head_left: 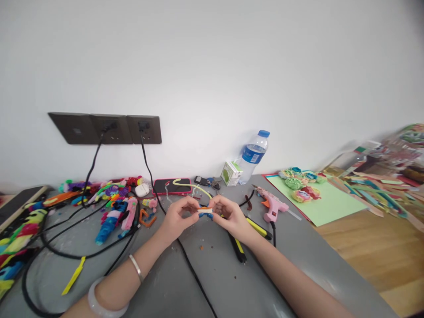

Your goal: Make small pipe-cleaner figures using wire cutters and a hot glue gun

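Both hands pinch a small fuzzy orange-white-blue bundle (pixel 206 212) — left hand (pixel 177 218) and right hand (pixel 230 216), fingers closed on opposite ends above the worktop (pixel 212 274). It looks light, soft, bendy — best gripped at the ends.

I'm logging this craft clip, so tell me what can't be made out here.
- Small striped piece, head view: mostly covered by fingers of left hand and right hand; shape unclear.
- Pliers: jaws hidden under the right wrist.
- Bottle label: too small to read.
- Colourful heap: cut by left edge.
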`<control>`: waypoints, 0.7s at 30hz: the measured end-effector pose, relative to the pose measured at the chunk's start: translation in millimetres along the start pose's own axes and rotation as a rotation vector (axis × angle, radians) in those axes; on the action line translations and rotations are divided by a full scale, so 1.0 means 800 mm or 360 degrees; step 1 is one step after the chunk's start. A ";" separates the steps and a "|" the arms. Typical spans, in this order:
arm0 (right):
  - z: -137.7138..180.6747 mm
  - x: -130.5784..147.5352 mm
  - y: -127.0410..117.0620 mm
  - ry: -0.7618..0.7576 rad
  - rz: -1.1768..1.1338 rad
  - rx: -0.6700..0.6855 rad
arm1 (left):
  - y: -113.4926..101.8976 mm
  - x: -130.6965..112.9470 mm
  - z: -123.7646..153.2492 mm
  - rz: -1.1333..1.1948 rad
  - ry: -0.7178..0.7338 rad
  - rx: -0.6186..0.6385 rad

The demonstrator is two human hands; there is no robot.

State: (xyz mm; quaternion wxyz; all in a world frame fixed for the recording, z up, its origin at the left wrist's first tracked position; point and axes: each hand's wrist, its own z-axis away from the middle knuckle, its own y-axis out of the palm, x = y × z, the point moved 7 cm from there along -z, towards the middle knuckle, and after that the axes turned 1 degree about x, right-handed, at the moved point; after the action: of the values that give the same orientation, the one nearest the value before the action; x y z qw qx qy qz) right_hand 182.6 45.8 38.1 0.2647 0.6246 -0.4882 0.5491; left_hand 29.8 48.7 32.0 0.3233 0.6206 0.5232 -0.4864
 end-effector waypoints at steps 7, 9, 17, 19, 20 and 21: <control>0.001 0.001 0.000 0.0009 -0.0012 0.0004 | 0.000 -0.001 0.000 -0.0009 0.0011 -0.0003; 0.001 0.000 0.000 0.0005 -0.0009 0.0001 | 0.000 -0.001 -0.001 -0.0017 0.0009 -0.0001; 0.001 -0.008 0.000 -0.0002 -0.0051 0.0020 | 0.001 0.000 -0.001 -0.0013 0.0026 0.0037; 0.001 -0.009 0.000 0.0005 -0.0062 0.0021 | 0.001 0.000 -0.001 -0.0017 0.0032 0.0043; 0.001 -0.010 0.001 0.0009 -0.0066 0.0021 | 0.001 -0.001 -0.001 -0.0019 0.0035 0.0043; 0.001 -0.009 0.001 0.0009 -0.0070 0.0021 | 0.001 -0.002 -0.001 -0.0021 0.0038 0.0040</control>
State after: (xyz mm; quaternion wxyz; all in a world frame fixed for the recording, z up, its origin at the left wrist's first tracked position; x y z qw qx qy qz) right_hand 183.2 47.2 30.6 0.2739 0.6353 -0.4699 0.5482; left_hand 30.6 48.7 33.3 0.3060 0.6269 0.5248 -0.4878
